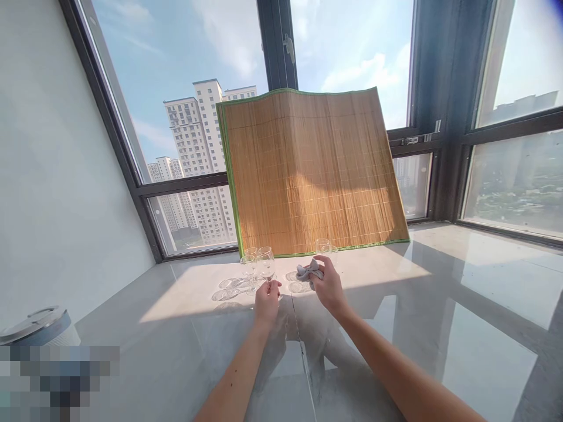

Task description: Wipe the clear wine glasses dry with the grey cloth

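Note:
My left hand (pixel 267 300) pinches the stem of a clear wine glass (pixel 265 262) that stands upright on the glossy grey counter (pixel 396 328). Two more wine glasses (pixel 250 264) stand just to its left. My right hand (pixel 328 285) is closed around a crumpled grey cloth (pixel 309 270), close to another pair of glasses (pixel 325 247) in front of the bamboo mat. Both forearms reach in from the bottom of the view.
A bamboo mat (pixel 308 170) with green edging leans upright against the window frame (pixel 277 41) behind the glasses. A white wall (pixel 53 176) runs along the left. A round grey-lidded container (pixel 37 325) sits at the lower left.

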Demonstrator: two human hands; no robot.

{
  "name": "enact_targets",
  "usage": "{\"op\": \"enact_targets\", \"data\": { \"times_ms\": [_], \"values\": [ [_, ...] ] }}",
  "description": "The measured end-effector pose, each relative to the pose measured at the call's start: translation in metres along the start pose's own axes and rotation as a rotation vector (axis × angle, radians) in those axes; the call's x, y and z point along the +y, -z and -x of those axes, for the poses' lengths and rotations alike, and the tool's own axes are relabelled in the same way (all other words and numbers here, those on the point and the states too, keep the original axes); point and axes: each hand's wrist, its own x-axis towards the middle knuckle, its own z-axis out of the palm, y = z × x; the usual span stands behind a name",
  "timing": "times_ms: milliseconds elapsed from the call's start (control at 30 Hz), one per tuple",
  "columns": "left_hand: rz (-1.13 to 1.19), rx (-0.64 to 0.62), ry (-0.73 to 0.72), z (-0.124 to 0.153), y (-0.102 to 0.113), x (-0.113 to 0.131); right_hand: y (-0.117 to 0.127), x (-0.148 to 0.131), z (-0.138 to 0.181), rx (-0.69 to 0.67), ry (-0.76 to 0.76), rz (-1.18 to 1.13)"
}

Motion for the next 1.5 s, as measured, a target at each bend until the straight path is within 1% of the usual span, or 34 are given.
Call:
{"op": "enact_targets", "data": {
  "times_ms": [67, 167, 267, 333, 367, 433, 533, 600, 667, 733, 800, 900, 1000, 1067, 1133, 1200, 1267, 1300, 1367, 1433, 1500],
  "values": [
    [0.092, -0.02, -0.009, 0.003, -0.002, 0.005, -0.007, 0.002, 0.005, -0.044, -0.035, 0.018],
    [0.178, -0.009, -0.012, 0.006, -0.005, 0.009, -0.017, 0.006, 0.011, -0.137, -0.131, -0.004],
    [0.248, 0.006, -0.008, 0.007, -0.006, 0.009, -0.021, 0.009, 0.015, -0.293, -0.269, -0.053],
    [0.248, 0.005, 0.001, 0.006, -0.005, 0.008, -0.021, 0.01, 0.017, -0.405, -0.351, -0.105],
    [0.235, 0.015, 0.005, 0.004, -0.004, 0.006, -0.021, 0.01, 0.018, -0.441, -0.374, -0.137],
    [0.181, 0.05, 0.015, 0.002, -0.002, 0.002, -0.02, 0.01, 0.017, -0.445, -0.376, -0.196],
    [0.04, 0.098, 0.043, -0.003, 0.003, -0.005, -0.017, 0.008, 0.014, -0.367, -0.338, -0.241],
    [-0.084, 0.08, 0.069, -0.005, 0.005, -0.009, -0.015, 0.004, 0.012, -0.316, -0.3, -0.24],
    [-0.221, 0.027, 0.072, -0.005, 0.006, -0.012, -0.011, -0.002, 0.01, -0.275, -0.224, -0.199],
    [-0.352, -0.031, 0.026, -0.004, 0.006, -0.014, -0.009, -0.009, 0.011, -0.248, -0.109, -0.134],
    [-0.462, -0.08, -0.05, -0.002, 0.004, -0.016, -0.008, -0.014, 0.013, -0.24, 0.0, -0.088],
    [-0.561, -0.139, -0.123, -0.001, 0.003, -0.018, -0.007, -0.017, 0.016, -0.248, 0.091, -0.042],
    [-0.585, -0.15, -0.158, -0.001, 0.002, -0.02, -0.008, -0.016, 0.016, -0.242, 0.125, 0.011],
    [-0.561, -0.152, -0.169, -0.002, 0.001, -0.02, -0.008, -0.015, 0.018, -0.228, 0.149, 0.045],
    [-0.485, -0.184, -0.157, -0.002, 0.0, -0.02, -0.008, -0.016, 0.021, -0.221, 0.202, 0.099],
    [-0.353, -0.208, -0.135, -0.003, 0.0, -0.019, -0.009, -0.018, 0.027, -0.247, 0.28, 0.181],
    [-0.212, -0.163, -0.097, -0.005, 0.004, -0.017, -0.01, -0.018, 0.032, -0.319, 0.346, 0.286],
    [-0.163, -0.107, -0.068, -0.006, 0.007, -0.015, -0.011, -0.018, 0.035, -0.369, 0.36, 0.343],
    [-0.13, 0.056, 0.012, -0.01, 0.017, -0.012, -0.014, -0.016, 0.037, -0.479, 0.346, 0.467],
    [-0.158, 0.223, 0.09, -0.013, 0.027, -0.01, -0.016, -0.013, 0.039, -0.578, 0.315, 0.596],
    [-0.205, 0.36, 0.13, -0.014, 0.035, -0.01, -0.019, -0.012, 0.04, -0.645, 0.306, 0.713]
  ]
}}
